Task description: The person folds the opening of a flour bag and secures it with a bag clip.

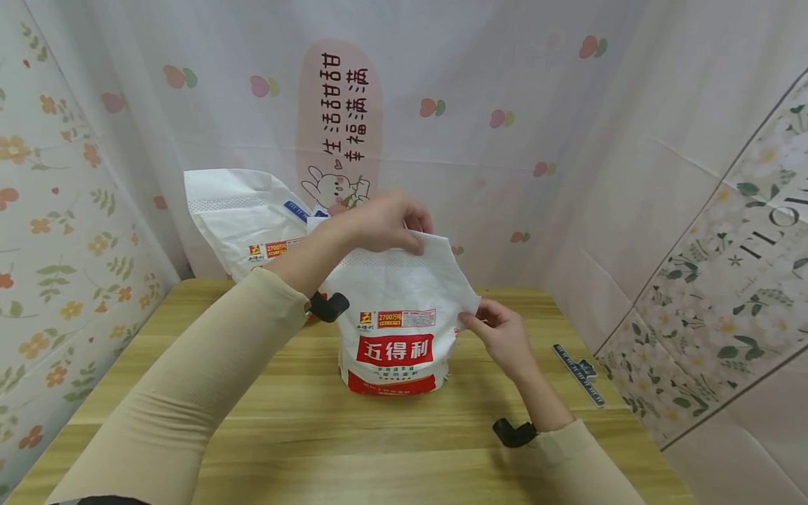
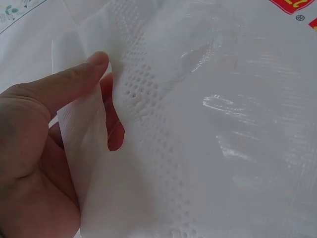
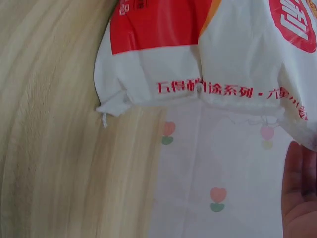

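A white flour bag with red printed panels stands upright on the wooden table. My left hand grips its top edge. In the left wrist view the thumb of that hand lies over the front of the plastic, beside a slot-shaped handle hole where skin shows through. At the bag's right side my right hand pinches the upper corner between thumb and fingers. The right wrist view shows part of that hand at the edge, by the printed bag.
A second white printed bag leans behind and to the left, partly hidden by my left arm. On the right of the wooden table lies a dark blue strip with lettering. Patterned curtains hang around the table.
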Demonstrator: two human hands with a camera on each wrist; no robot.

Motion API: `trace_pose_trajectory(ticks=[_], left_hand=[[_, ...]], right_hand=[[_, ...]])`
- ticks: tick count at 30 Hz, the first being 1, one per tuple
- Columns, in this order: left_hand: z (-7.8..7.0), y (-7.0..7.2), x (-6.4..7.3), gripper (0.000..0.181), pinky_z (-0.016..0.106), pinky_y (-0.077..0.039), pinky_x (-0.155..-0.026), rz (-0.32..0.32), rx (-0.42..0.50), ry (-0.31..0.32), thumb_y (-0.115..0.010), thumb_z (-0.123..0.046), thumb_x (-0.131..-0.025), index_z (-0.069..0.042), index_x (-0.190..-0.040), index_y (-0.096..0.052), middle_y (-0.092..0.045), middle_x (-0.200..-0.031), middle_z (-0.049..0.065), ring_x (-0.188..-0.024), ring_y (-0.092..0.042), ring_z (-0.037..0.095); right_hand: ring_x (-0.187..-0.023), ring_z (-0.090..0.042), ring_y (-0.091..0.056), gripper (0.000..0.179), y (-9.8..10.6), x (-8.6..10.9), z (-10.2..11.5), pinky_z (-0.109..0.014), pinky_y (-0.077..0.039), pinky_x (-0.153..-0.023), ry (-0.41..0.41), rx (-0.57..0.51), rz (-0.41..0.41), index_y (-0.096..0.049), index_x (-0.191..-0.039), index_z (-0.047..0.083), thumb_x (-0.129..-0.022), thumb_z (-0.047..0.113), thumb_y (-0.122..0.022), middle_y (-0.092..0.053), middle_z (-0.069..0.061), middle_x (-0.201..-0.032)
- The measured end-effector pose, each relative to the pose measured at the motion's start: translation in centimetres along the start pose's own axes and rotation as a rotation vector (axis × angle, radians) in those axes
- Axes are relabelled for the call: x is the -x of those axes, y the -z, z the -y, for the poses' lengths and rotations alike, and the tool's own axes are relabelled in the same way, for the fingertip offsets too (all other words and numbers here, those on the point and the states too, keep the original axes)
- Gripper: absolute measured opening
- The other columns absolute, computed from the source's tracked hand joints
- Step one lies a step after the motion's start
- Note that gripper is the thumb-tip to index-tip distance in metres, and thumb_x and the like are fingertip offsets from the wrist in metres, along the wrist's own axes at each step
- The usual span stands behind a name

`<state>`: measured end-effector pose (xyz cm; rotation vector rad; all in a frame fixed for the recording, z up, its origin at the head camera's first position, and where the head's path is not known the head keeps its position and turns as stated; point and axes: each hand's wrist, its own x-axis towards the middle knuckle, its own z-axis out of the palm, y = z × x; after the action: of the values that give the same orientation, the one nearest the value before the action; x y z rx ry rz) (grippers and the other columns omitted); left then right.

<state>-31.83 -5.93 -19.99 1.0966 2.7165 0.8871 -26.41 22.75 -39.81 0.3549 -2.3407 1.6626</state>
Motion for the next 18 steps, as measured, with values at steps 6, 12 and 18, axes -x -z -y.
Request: trace_pose_trajectory(ticks=[6, 12, 18], left_hand=[[-0.01, 0.29, 0.04, 0.007, 0.035, -0.056, -0.088, 0.025, -0.017, -0.033, -0.076, -0.007, -0.100, -0.010, -0.102, -0.082, -0.078, -0.098, 0.006, -0.093, -0.067, 0.022], [-0.28, 0.71, 0.54, 0.016, 0.033, -0.065, -0.088, 0.100, 0.035, -0.099, -0.080, -0.011, -0.100, -0.015, -0.115, -0.086, -0.082, -0.108, 0.005, -0.097, -0.075, 0.021], [-0.76, 0.77, 0.62, 0.019, 0.034, -0.065, -0.079, 0.189, 0.025, -0.106, -0.081, -0.037, -0.101, -0.020, -0.101, -0.089, -0.083, -0.101, 0.001, -0.091, -0.077, 0.023]], right_hand=[[-0.089, -0.010, -0.068, 0.024, -0.27, 0.21, -0.16, -0.020, -0.063, -0.082, 0.056, -0.026, -0.014, -0.076, -0.122, -0.002, -0.101, 0.010, -0.080, -0.075, -0.008, -0.107], [-0.098, -0.013, -0.068, 0.026, 0.08, 0.49, -0.30, -0.022, -0.063, -0.091, 0.062, -0.130, 0.036, -0.067, -0.128, -0.005, -0.104, 0.005, -0.074, -0.072, 0.005, -0.112], [-0.109, -0.011, -0.072, 0.025, 0.65, 0.83, -0.44, -0.024, -0.061, -0.100, 0.107, -0.197, 0.109, -0.065, -0.127, -0.010, -0.108, 0.006, -0.067, -0.075, 0.010, -0.122]])
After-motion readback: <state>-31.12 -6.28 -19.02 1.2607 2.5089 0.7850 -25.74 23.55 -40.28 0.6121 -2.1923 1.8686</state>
